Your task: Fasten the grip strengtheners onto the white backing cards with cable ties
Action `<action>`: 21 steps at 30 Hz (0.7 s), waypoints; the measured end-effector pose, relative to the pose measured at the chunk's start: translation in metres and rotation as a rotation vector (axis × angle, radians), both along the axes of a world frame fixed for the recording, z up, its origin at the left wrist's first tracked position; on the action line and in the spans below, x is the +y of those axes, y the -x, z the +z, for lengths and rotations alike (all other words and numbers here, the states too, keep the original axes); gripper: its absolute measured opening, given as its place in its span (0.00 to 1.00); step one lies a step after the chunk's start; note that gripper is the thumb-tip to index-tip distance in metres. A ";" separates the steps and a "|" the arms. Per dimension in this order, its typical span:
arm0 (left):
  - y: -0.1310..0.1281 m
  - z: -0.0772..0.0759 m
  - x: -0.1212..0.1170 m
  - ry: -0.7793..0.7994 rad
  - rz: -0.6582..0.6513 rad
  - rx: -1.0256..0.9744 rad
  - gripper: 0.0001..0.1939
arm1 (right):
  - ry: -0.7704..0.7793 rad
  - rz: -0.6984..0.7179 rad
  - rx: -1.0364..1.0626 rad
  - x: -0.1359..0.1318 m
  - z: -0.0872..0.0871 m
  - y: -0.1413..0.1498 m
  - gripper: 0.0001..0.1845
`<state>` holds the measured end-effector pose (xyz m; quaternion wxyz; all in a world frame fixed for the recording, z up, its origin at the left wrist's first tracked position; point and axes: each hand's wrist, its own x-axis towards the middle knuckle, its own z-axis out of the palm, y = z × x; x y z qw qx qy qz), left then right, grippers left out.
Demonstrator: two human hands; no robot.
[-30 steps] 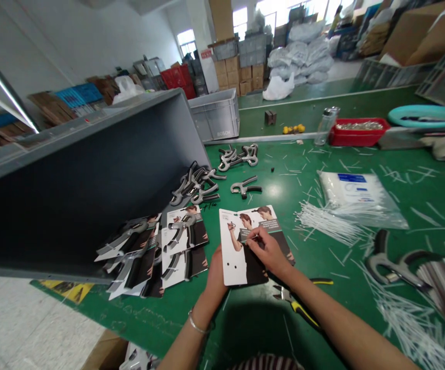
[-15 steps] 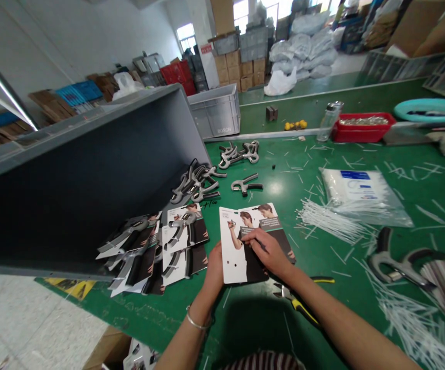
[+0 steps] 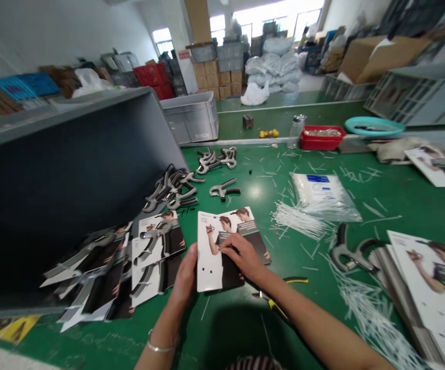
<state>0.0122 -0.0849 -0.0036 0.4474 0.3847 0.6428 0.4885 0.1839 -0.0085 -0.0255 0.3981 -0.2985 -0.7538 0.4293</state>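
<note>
A printed backing card [image 3: 209, 259] with small punched holes is upright in front of me, its left edge gripped by my left hand [image 3: 185, 275]. Against its middle, my right hand [image 3: 243, 257] has thumb and forefinger pinched together; anything between them is too small to make out. Another printed card [image 3: 260, 240] shows behind on the right. Under my right forearm lie yellow-and-black cutting pliers [image 3: 278, 308]. Left of my hands, several cards carry grey-and-black hand grippers [image 3: 156, 237] fastened to them. A loose hand grip strengthener [image 3: 224, 190] lies beyond the card.
A large grey crate [image 3: 91, 139] on its side fills the left, with loose hand grips at its mouth. White cable ties [image 3: 299, 220] and their plastic bag [image 3: 322, 192] lie right. A card stack [image 3: 426, 293] stands far right. A red tray [image 3: 322, 137] sits behind.
The view has swung to the right, so more of the card stack shows. My left hand keeps its hold on the card, and my right fingers stay pinched at its middle.
</note>
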 end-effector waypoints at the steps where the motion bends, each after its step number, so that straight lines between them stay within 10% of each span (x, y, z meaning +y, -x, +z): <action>1: 0.001 0.001 0.001 0.043 -0.005 -0.033 0.30 | 0.005 0.005 0.006 0.000 0.001 0.000 0.05; 7: 0.002 0.001 0.004 0.183 -0.108 -0.315 0.37 | -0.039 -0.146 -0.001 0.004 0.010 -0.047 0.05; 14: -0.002 0.007 0.030 0.255 -0.254 -0.278 0.32 | -0.407 -0.387 -0.684 0.042 -0.005 -0.171 0.12; 21: 0.015 0.001 0.034 0.229 -0.117 -0.449 0.22 | -0.528 -0.397 -0.833 0.068 0.009 -0.178 0.09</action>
